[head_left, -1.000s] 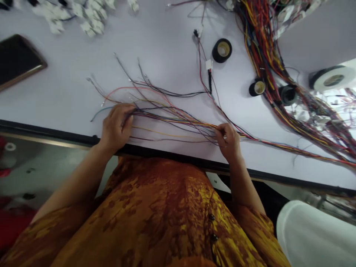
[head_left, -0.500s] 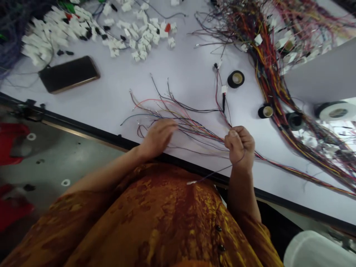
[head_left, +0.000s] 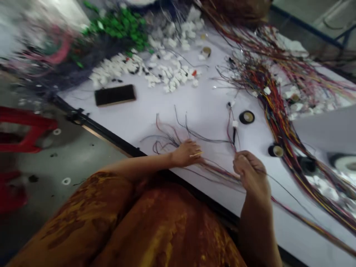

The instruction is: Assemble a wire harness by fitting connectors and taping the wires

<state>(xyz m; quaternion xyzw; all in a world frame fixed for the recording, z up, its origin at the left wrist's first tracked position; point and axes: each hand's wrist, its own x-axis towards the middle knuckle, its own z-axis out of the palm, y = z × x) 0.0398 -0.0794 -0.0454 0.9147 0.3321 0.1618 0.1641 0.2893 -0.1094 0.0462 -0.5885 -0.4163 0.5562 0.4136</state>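
Note:
A bundle of thin coloured wires [head_left: 219, 171] runs between my two hands near the front edge of the table. My left hand [head_left: 187, 152] is closed around the bundle, and loose wire ends [head_left: 164, 139] fan out beyond it to the left. Farther right, my right hand [head_left: 251, 171] pinches the same bundle between thumb and fingers. A single dark wire trails from that hand to the right. Just above it lie a white connector [head_left: 235, 124] and a short black sleeve [head_left: 234, 136] on a branch of the wires. Motion blurs the fingertips.
White connectors [head_left: 172, 76] and green connectors [head_left: 119, 29] lie in heaps at the back. A phone [head_left: 115, 95] rests at the left. Black tape rolls [head_left: 247, 117] sit before a thick wire harness [head_left: 274, 115] on the right. Red stools [head_left: 27, 129] stand beyond the table edge.
My left hand has moved right along the wires and closed on them. The loose wire below my right hand now trails to its right. The view has shifted, showing more of the table's far side.

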